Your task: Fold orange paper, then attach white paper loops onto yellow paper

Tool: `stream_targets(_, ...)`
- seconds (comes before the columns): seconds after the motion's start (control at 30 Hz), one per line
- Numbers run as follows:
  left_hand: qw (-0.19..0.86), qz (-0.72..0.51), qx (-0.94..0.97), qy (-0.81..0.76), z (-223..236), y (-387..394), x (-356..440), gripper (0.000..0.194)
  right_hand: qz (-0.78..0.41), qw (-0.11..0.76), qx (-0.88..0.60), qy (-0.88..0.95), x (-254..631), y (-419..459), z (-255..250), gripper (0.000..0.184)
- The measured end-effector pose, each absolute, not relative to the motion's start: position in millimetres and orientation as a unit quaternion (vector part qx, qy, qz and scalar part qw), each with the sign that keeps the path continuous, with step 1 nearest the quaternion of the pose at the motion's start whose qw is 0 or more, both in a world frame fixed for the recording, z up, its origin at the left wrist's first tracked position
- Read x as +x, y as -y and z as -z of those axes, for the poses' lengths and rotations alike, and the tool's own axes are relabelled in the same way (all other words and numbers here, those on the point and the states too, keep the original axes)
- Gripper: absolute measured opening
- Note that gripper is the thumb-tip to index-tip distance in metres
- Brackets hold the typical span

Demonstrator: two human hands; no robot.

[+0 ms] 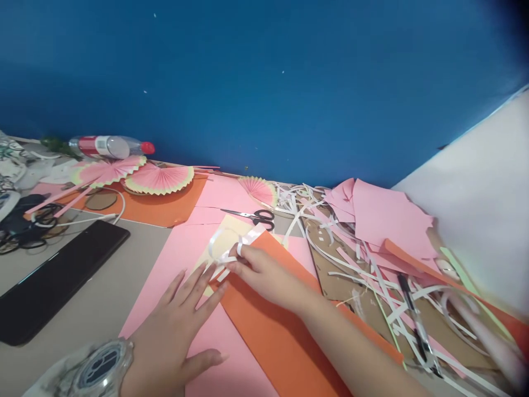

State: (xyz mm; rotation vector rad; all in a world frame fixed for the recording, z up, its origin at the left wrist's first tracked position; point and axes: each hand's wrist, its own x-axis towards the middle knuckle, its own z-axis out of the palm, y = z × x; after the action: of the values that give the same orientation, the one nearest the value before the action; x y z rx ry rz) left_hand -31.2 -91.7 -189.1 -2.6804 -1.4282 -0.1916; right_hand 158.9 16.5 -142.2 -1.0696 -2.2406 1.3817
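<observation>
My left hand (177,320), with a watch (103,364) on its wrist, lies with fingers spread over pink paper (159,286). Its fingertips reach the lower edge of a pale yellow paper (227,234). Thumb and forefinger of my right hand (256,270) pinch a thin white strip (212,242), which curls up in a loop above the yellow paper. White bands run along the edge of the yellow paper near those fingers. Under my right hand and forearm is a sheet of orange paper (268,320). Black-handled scissors (254,216) rest just beyond the yellow paper.
A black phone (61,281) lies at left. Behind it are folded pink paper fans (161,179) and a plastic bottle (109,146) on its side. At right, tangled white strips, a pen (417,325) and pink paper pieces (388,218) cover cardboard (330,275). A blue wall (264,88) stands behind.
</observation>
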Motion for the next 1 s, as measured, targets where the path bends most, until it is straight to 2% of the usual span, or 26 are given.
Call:
stream_targets(0.27,0.015,0.061,-0.875,0.480,187.5,93.9,-36.7,0.079,-0.400,0.180,-0.383,0.813,141.8,-6.0,162.3,0.015)
stream_targets(0.4,-0.012,0.039,-0.873,0.486,180.2,89.0,-40.3,0.077,-0.387,0.164,-0.385,0.822,139.6,-5.6,163.3,0.017)
stream_targets(0.6,0.023,0.031,-0.882,0.470,182.3,90.5,-46.0,0.079,-0.336,0.125,-0.405,0.841,135.6,-6.8,169.0,0.015)
stream_targets(0.77,-0.004,0.021,-0.878,0.479,180.7,88.5,-46.9,0.083,-0.327,0.104,-0.417,0.842,134.7,-6.9,170.9,0.015)
stream_targets(1.0,-0.024,0.033,-0.875,0.483,181.6,90.3,-45.5,0.080,-0.333,0.082,-0.418,0.841,134.1,-8.0,169.7,0.017)
